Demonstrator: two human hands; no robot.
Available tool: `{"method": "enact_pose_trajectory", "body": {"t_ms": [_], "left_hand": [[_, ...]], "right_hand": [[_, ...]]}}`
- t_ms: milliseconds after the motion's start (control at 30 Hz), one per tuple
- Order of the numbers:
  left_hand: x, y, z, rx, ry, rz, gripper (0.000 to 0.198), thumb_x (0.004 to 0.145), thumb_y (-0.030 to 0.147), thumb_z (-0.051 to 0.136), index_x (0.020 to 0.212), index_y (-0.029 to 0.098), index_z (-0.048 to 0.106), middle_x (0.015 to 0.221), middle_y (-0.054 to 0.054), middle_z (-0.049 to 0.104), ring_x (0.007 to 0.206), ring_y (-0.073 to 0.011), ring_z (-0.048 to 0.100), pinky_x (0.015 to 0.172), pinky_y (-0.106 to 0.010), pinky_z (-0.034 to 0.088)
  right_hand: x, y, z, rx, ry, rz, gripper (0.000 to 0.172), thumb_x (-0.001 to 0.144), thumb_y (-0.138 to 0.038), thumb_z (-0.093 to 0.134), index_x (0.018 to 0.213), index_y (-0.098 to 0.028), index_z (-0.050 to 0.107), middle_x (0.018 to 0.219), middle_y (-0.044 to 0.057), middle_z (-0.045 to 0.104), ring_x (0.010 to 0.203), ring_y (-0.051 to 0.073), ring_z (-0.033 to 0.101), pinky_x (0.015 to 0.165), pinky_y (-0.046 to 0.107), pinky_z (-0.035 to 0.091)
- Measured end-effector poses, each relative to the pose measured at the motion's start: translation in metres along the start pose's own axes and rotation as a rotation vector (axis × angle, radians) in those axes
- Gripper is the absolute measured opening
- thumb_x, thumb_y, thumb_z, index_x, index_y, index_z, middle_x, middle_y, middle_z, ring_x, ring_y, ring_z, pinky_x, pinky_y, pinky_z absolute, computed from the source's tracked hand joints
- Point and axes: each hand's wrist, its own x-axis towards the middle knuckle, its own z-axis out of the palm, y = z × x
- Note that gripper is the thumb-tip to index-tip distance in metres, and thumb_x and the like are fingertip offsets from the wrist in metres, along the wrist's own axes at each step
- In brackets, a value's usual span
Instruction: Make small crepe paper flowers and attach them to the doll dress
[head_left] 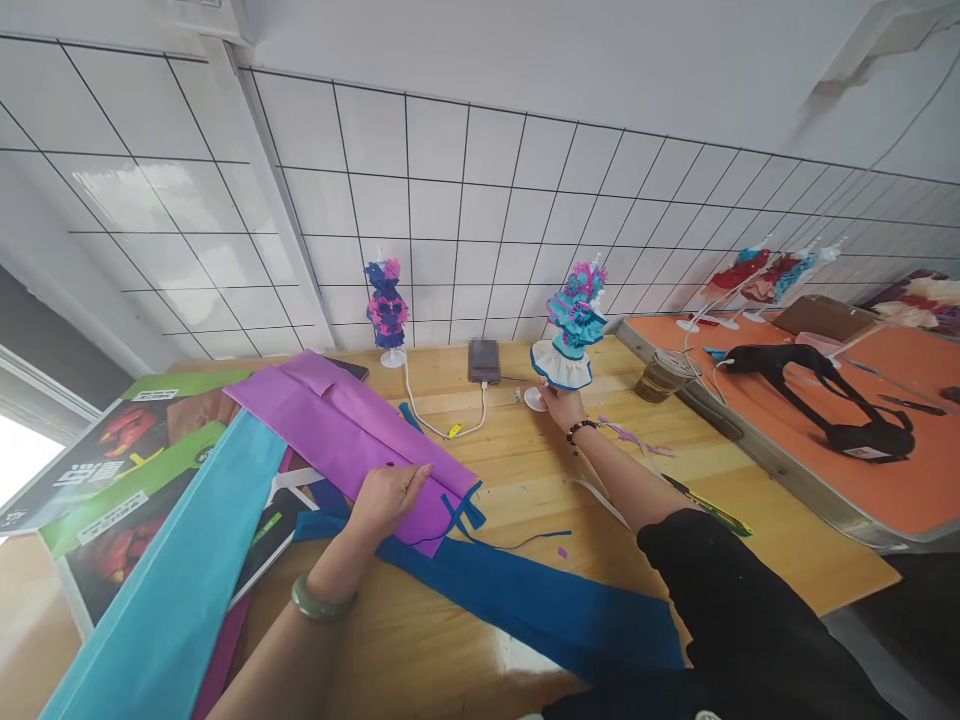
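My right hand (564,408) is wrapped round the lower part of a small paper-dressed figure (576,318), just under its skirt. The figure has teal and pink ruffles, a white skirt with a blue edge, and a round white base (535,399) at the table. My left hand (390,500) lies on a folded sheet of purple crepe paper (337,420), its fingers curled; what is under them, if anything, is hidden. Below it stretches a dark blue crepe strip (540,605). Thin blue cut strips (466,508) lie at the purple sheet's right end.
Another dressed figure (388,310) stands by the tiled wall. A power bank (484,360) with a white cable lies between the figures. A yellow-green utility knife (716,512) lies at right, near an orange table (795,420). Light blue paper (180,570) covers boxes at left.
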Motion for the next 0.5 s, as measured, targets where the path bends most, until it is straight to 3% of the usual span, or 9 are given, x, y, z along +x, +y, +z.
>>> {"method": "enact_pose_trajectory", "body": {"t_ms": [233, 500], "left_hand": [[-0.001, -0.001, 0.003, -0.068, 0.044, -0.005, 0.047, 0.089, 0.038, 0.026, 0.051, 0.016, 0.046, 0.045, 0.000, 0.051, 0.044, -0.0098, 0.048, 0.053, -0.021, 0.036], [-0.001, -0.004, -0.001, -0.113, 0.087, -0.067, 0.052, 0.089, 0.040, 0.023, 0.055, 0.016, 0.055, 0.042, 0.000, 0.050, 0.043, -0.0104, 0.049, 0.049, -0.021, 0.037]], "right_hand": [[0.022, -0.009, -0.006, 0.006, 0.011, -0.005, 0.028, 0.073, -0.039, 0.046, 0.076, -0.014, 0.059, 0.074, 0.009, 0.066, 0.059, 0.016, 0.057, 0.055, 0.026, 0.045], [0.048, -0.016, 0.006, -0.051, -0.009, -0.025, 0.028, 0.072, -0.039, 0.048, 0.074, -0.014, 0.062, 0.065, 0.006, 0.066, 0.060, 0.017, 0.058, 0.058, 0.027, 0.043]]}}
